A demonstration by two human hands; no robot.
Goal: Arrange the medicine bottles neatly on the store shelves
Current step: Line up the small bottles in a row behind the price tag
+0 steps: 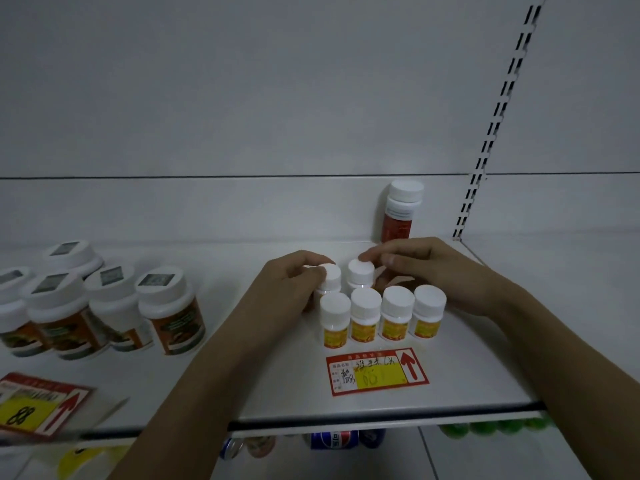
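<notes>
- A small white-capped bottle point(329, 277) in the back row is held by the left hand point(294, 282), with the fingers curled around its cap.
- The cap of the neighbouring back bottle point(361, 271) is touched by the fingertips point(367, 257) of the right hand point(426, 268); whether this grip is closed on it cannot be told.
- Four yellow-labelled bottles point(381, 315) are lined up in front on the white shelf point(467, 368).
- A taller red bottle point(400, 213) is placed behind, against the back wall.
</notes>
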